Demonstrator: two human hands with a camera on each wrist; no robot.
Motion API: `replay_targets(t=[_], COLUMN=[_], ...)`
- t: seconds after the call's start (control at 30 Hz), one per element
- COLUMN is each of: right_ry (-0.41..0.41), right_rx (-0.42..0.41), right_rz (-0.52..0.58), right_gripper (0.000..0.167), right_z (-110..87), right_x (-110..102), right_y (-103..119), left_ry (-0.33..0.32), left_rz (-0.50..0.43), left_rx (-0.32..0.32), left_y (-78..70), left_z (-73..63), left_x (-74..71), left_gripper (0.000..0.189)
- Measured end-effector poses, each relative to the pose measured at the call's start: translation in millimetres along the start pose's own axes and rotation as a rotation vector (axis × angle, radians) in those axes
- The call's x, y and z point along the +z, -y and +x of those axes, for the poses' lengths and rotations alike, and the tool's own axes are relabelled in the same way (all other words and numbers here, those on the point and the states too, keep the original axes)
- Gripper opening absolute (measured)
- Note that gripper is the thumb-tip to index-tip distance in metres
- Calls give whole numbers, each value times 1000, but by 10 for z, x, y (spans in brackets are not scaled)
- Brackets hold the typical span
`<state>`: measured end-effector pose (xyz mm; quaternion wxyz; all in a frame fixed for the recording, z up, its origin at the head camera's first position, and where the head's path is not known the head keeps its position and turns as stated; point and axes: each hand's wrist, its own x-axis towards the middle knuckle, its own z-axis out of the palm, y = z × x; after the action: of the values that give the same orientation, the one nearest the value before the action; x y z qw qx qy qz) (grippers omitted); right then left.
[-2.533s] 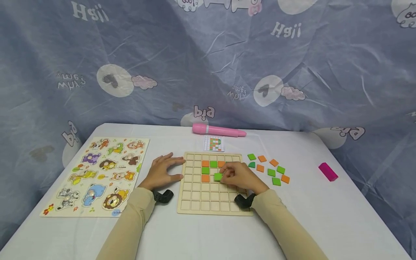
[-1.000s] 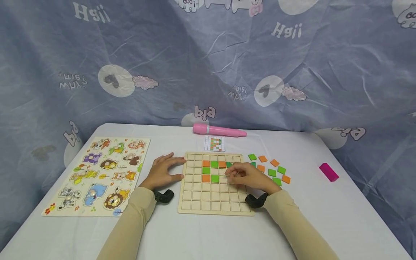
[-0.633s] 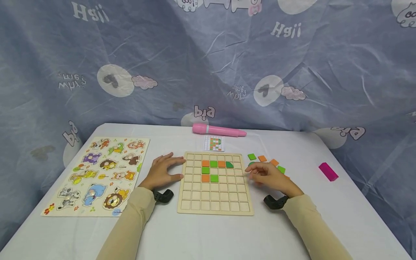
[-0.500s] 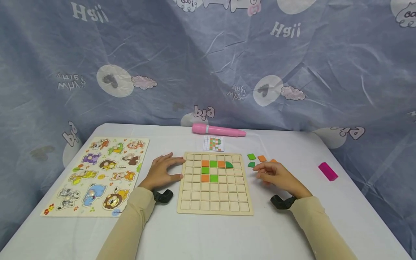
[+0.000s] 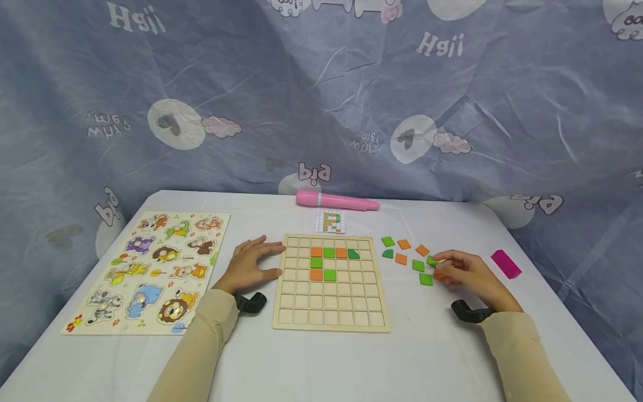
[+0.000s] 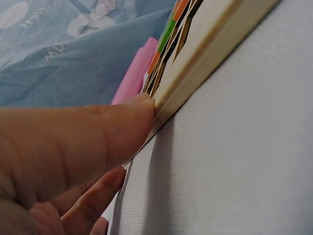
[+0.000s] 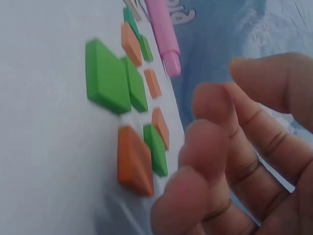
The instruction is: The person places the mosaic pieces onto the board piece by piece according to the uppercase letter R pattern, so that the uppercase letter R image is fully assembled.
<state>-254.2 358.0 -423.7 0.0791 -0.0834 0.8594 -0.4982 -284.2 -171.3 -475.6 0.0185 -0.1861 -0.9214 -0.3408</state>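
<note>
My left hand (image 5: 251,265) rests at the left edge of the wooden grid board (image 5: 331,319), fingers spread. In the left wrist view its thumb (image 6: 122,127) presses the board's side. Orange and green square tiles, such as a green tile (image 5: 329,275), sit in the board's cells, with a green quarter-round tile (image 5: 354,254) ending the top run. My right hand (image 5: 469,273) is over the loose tiles right of the board, fingertips close to a green tile (image 5: 431,261) and an orange tile (image 5: 438,276). In the right wrist view its fingers are loosely curved, with nothing between them.
An animal peg puzzle (image 5: 150,273) lies at the left. Behind the board are a pattern card (image 5: 330,221) and a pink pen-shaped object (image 5: 337,200). A magenta block (image 5: 506,264) lies at the far right. A printed cloth (image 5: 321,111) hangs behind the table.
The right hand put a green tile in the board beside the orange one, let go, and moved right to the loose tiles. The left hand stayed at the board's edge.
</note>
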Motion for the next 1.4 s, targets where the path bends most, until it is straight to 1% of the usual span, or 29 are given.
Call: replay_targets(t=[0.17,0.3,0.5,0.73,0.93,1.2,1.4], right_ry=[-38,-53,-52,-36,-33,-54,-69], right_rx=[35,48,75,65,62,75,71], right_rz=[-17,-23,-38,-98,-115,-228,-235], right_gripper=[39,40,43,40,37,35,31], right_z=[-23,-39,-53,-66,-77,-63,-52], right_x=[-104,-153,-200,-220,-191,-139,-117], right_y=[-110,-175,-289,-405,-380,-308,-309], left_ry=[4,2,-6,-7,-4,-5,-5], left_rz=[5,3,-5,-17,-12,-11,-11], left_rx=[0,4,17,22,15,12,15], left_y=[25,31,14,-13,-10,-27,-19], left_z=[5,8,-1,-13,-7,-14,-13], left_x=[9,13,2,-13,-4,-13,-9], left_gripper=[61,61,59,58,59,59,59])
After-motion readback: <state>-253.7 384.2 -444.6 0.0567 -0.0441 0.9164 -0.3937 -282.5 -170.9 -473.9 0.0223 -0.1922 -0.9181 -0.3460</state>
